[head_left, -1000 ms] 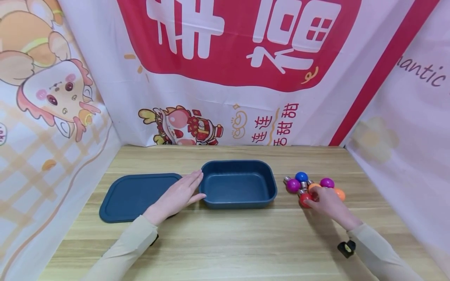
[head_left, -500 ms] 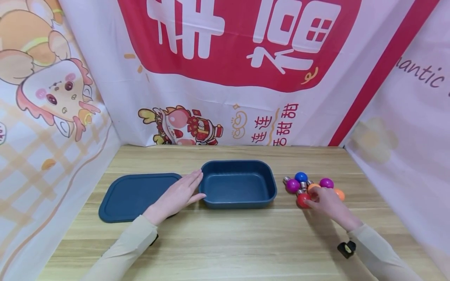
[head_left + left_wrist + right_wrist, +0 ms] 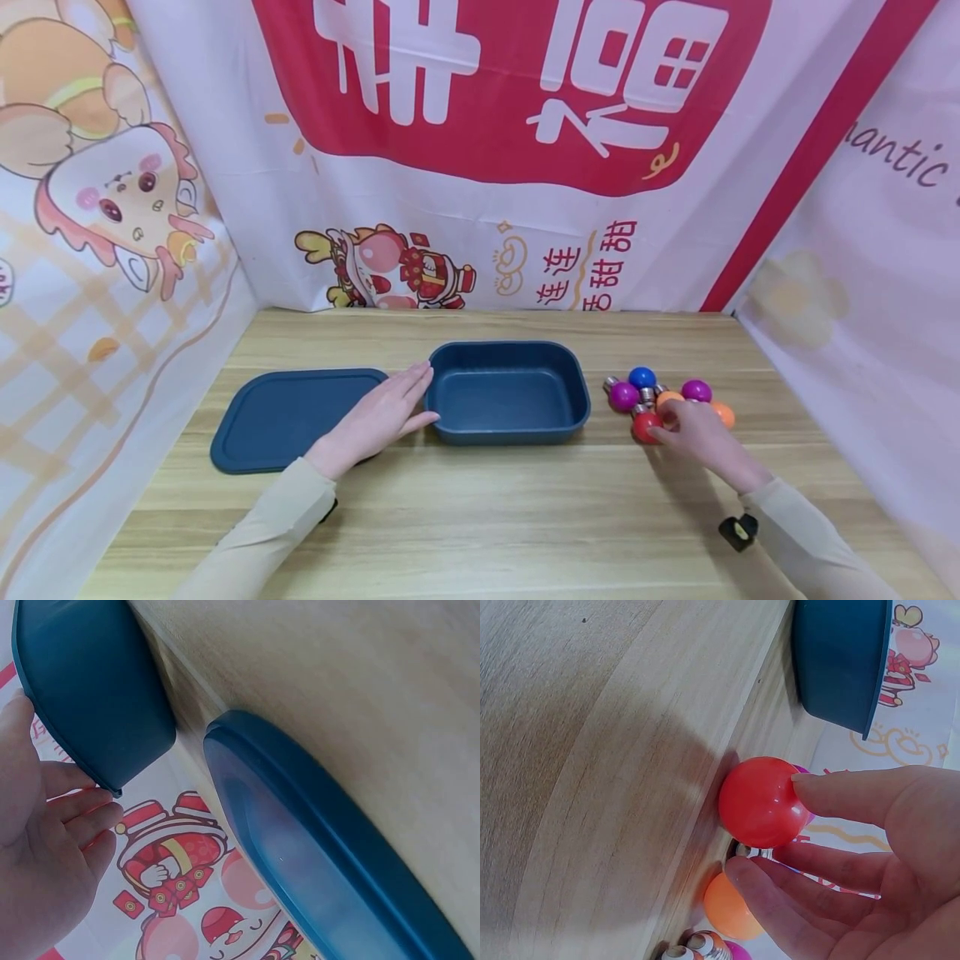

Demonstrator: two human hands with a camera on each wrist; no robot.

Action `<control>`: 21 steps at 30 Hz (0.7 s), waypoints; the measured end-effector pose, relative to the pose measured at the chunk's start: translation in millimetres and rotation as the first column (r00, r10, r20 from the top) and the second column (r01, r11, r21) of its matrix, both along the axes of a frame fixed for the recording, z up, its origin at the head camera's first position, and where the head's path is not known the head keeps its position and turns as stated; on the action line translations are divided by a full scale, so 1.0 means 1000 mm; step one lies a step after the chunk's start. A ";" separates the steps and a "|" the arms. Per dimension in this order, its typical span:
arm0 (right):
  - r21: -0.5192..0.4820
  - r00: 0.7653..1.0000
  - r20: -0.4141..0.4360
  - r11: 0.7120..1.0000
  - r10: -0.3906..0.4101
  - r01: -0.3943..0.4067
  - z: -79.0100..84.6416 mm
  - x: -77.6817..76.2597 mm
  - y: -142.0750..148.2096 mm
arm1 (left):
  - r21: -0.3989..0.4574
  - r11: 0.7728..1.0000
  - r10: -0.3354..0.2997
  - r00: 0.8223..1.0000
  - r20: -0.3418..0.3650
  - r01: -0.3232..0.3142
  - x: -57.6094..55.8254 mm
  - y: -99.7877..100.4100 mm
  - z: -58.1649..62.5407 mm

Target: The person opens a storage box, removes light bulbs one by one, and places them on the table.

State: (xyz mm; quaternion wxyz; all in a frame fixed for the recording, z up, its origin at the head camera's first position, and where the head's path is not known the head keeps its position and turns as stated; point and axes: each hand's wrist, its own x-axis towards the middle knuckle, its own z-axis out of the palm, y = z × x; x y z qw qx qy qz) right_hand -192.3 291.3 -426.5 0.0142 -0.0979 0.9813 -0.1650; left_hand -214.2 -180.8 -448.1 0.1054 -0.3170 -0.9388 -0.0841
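My left hand, fingers straight, rests against the left side of a dark blue rectangular box in the head view. Over at the right, my right hand is among several coloured light bulbs with metal screw bases. Its thumb touches a red light bulb in the right wrist view, and the other fingers extend loosely beside the bulb's base, near an orange light bulb. A purple light bulb and a blue light bulb lie just left of this hand. Another purple light bulb lies behind it.
A flat dark blue lid lies left of the box, partly under the left hand and wrist in the head view. Printed cloth hangs behind the wooden table and along both sides. Another orange light bulb is at the far right.
The red bulb has shifted slightly left, along with small leftward shifts of neighbouring bulbs. Both hands stay nearly where they were; box and lid have not moved.
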 end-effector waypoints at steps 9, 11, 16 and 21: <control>-0.032 1.000 -0.001 0.999 0.013 -0.013 0.002 0.000 0.005 | -0.017 1.000 -0.007 1.000 -0.017 0.006 -0.002 0.000 0.000; -0.030 1.000 -0.001 1.000 -0.003 0.003 0.004 -0.001 0.006 | -0.018 1.000 -0.008 1.000 -0.020 0.007 -0.002 0.000 0.000; 0.002 0.999 -0.047 1.000 0.002 -0.002 0.013 -0.003 0.006 | -0.033 0.999 -0.011 1.000 -0.022 0.011 -0.003 0.002 0.002; -0.020 0.998 -0.055 1.000 0.014 -0.015 0.024 -0.009 0.000 | -0.019 1.000 -0.016 1.000 0.027 0.016 -0.002 0.002 0.009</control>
